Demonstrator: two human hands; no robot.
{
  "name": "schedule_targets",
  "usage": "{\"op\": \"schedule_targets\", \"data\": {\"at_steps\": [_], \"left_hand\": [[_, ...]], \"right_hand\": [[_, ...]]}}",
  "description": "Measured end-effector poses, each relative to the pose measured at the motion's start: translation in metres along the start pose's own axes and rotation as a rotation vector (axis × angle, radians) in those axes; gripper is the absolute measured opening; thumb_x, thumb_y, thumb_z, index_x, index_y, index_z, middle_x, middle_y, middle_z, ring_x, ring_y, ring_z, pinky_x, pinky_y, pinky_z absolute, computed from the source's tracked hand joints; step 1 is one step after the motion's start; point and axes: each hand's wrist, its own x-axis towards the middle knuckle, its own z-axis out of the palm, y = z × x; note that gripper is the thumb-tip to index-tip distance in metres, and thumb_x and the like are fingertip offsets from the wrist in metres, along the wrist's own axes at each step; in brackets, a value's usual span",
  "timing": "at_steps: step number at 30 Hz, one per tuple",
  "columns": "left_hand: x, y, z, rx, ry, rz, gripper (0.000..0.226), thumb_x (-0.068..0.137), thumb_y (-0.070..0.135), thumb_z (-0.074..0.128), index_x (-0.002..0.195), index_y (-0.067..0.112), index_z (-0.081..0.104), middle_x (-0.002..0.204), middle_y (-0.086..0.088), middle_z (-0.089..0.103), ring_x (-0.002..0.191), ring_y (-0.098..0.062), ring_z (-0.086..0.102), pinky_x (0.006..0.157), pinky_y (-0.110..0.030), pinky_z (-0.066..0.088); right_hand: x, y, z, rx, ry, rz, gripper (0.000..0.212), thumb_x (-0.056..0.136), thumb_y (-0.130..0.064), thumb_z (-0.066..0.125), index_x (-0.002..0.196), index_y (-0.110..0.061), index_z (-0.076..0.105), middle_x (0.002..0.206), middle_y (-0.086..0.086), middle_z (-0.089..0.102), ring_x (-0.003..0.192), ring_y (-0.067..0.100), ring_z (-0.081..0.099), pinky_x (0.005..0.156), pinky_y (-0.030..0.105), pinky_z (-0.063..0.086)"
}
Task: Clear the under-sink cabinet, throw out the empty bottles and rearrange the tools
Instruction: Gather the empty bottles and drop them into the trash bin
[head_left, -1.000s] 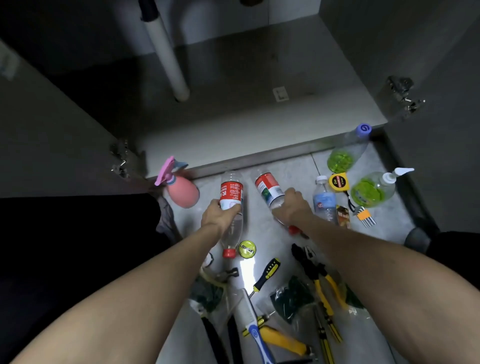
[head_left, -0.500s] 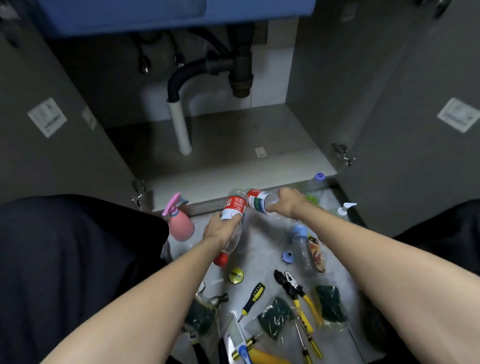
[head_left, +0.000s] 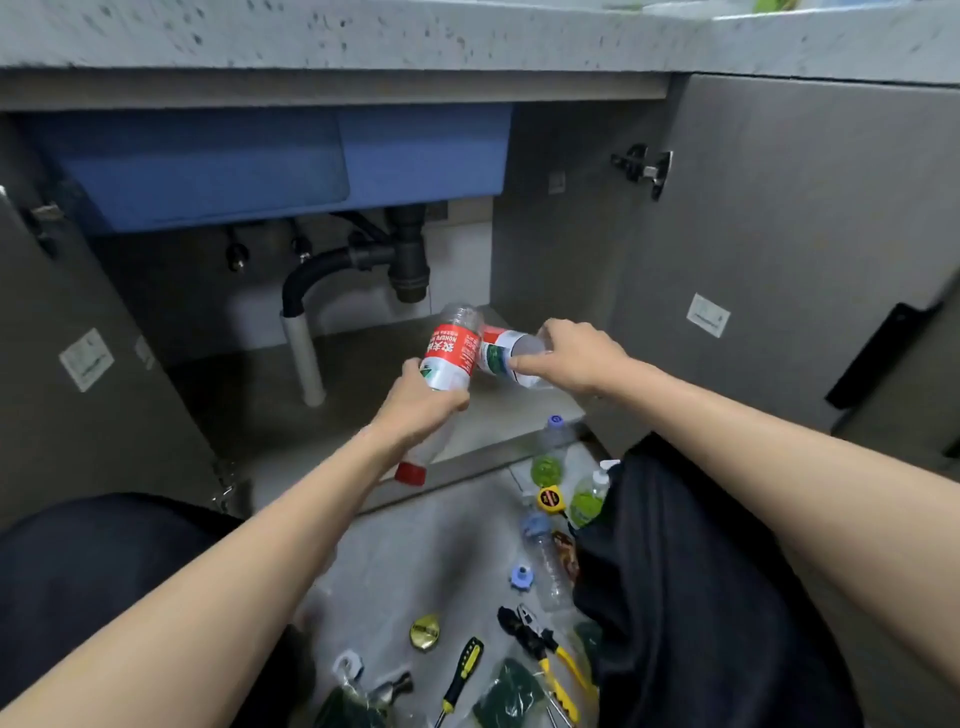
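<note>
In front of the open cabinet (head_left: 363, 374), the left hand (head_left: 415, 410) grips a red-label bottle (head_left: 451, 353), cap down; the right hand (head_left: 576, 353) grips a second bottle (head_left: 501, 351) lying sideways, the two bottles touching above the cabinet floor

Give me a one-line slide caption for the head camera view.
Each hand, left hand and right hand, grips a clear red-labelled bottle before the open under-sink cabinet.

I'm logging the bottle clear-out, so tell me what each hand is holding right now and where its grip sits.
Left hand grips a red-capped bottle just below its label; right hand grips a second labelled bottle at its clear end.
</note>
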Motion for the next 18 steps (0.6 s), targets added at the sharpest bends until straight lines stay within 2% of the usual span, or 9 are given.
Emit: {"op": "schedule_targets", "data": {"at_steps": [1, 3, 5, 7, 9, 10, 12, 14, 18], "left_hand": [[-0.001, 0.013, -0.001, -0.017, -0.01, 0.048, 0.083, 0.067, 0.039, 0.07, 0.139, 0.02, 0.034, 0.113, -0.003, 0.058, 0.09, -0.019, 0.061, 0.067, -0.03, 0.05], [-0.005, 0.039, 0.0, -0.078, -0.038, 0.128, 0.079, 0.075, 0.036, 0.073, 0.14, 0.02, 0.032, 0.115, -0.003, 0.058, 0.097, -0.02, 0.064, 0.081, -0.039, 0.057], [-0.013, 0.064, 0.007, -0.132, -0.061, 0.201, 0.077, 0.074, 0.039, 0.074, 0.138, 0.021, 0.034, 0.113, 0.0, 0.06, 0.099, -0.02, 0.067, 0.09, -0.046, 0.057], [-0.025, 0.086, 0.02, -0.151, -0.065, 0.279, 0.074, 0.069, 0.045, 0.073, 0.131, 0.022, 0.04, 0.107, 0.006, 0.061, 0.095, -0.015, 0.068, 0.088, -0.043, 0.057], [-0.041, 0.104, 0.038, -0.161, -0.105, 0.339, 0.069, 0.065, 0.051, 0.071, 0.124, 0.026, 0.045, 0.105, 0.009, 0.063, 0.092, -0.011, 0.068, 0.081, -0.036, 0.058], [-0.05, 0.111, 0.048, -0.173, -0.147, 0.356, 0.067, 0.065, 0.053, 0.071, 0.123, 0.028, 0.047, 0.105, 0.009, 0.064, 0.09, -0.009, 0.069, 0.077, -0.032, 0.058], [-0.069, 0.122, 0.069, -0.222, -0.248, 0.375, 0.063, 0.067, 0.055, 0.07, 0.122, 0.03, 0.051, 0.106, 0.009, 0.067, 0.088, -0.007, 0.07, 0.072, -0.028, 0.058], [-0.086, 0.128, 0.092, -0.267, -0.315, 0.397, 0.056, 0.071, 0.053, 0.069, 0.12, 0.031, 0.054, 0.106, 0.009, 0.068, 0.089, -0.007, 0.071, 0.074, -0.03, 0.059], [-0.118, 0.132, 0.138, -0.315, -0.364, 0.36, 0.055, 0.076, 0.047, 0.067, 0.126, 0.029, 0.05, 0.104, 0.01, 0.065, 0.091, -0.009, 0.07, 0.076, -0.035, 0.061]], "right_hand": [[-0.006, 0.001, -0.009, 0.047, 0.028, 0.004, 0.06, 0.072, -0.071, 0.059, 0.109, -0.024, 0.057, 0.099, -0.001, 0.063, 0.085, 0.025, 0.06, 0.059, 0.033, 0.039], [-0.02, 0.008, -0.023, 0.153, 0.085, 0.027, 0.059, 0.066, -0.072, 0.057, 0.108, -0.03, 0.058, 0.096, -0.006, 0.064, 0.081, 0.017, 0.06, 0.06, 0.031, 0.043], [-0.038, 0.019, -0.031, 0.272, 0.131, 0.059, 0.06, 0.064, -0.071, 0.057, 0.111, -0.032, 0.059, 0.098, -0.009, 0.065, 0.083, 0.015, 0.063, 0.065, 0.033, 0.051], [-0.059, 0.037, -0.034, 0.471, 0.154, 0.095, 0.054, 0.066, -0.065, 0.064, 0.108, -0.031, 0.061, 0.1, -0.007, 0.068, 0.081, 0.014, 0.071, 0.06, 0.03, 0.056], [-0.085, 0.059, -0.033, 0.675, 0.172, 0.128, 0.049, 0.07, -0.058, 0.07, 0.108, -0.028, 0.062, 0.103, -0.005, 0.07, 0.073, 0.008, 0.073, 0.052, 0.021, 0.051], [-0.098, 0.071, -0.031, 0.727, 0.186, 0.154, 0.047, 0.073, -0.056, 0.072, 0.109, -0.027, 0.061, 0.105, -0.005, 0.07, 0.072, 0.005, 0.073, 0.053, 0.019, 0.05], [-0.126, 0.093, -0.026, 0.788, 0.222, 0.22, 0.039, 0.084, -0.051, 0.072, 0.112, -0.026, 0.06, 0.108, -0.004, 0.07, 0.074, 0.003, 0.071, 0.056, 0.021, 0.049], [-0.155, 0.115, -0.02, 0.838, 0.262, 0.293, 0.033, 0.091, -0.048, 0.068, 0.113, -0.026, 0.058, 0.111, -0.003, 0.069, 0.078, 0.003, 0.066, 0.057, 0.017, 0.047], [-0.227, 0.15, -0.011, 0.822, 0.325, 0.425, 0.035, 0.088, -0.047, 0.066, 0.117, -0.031, 0.055, 0.11, -0.015, 0.066, 0.088, -0.003, 0.064, 0.068, 0.018, 0.044]]}}
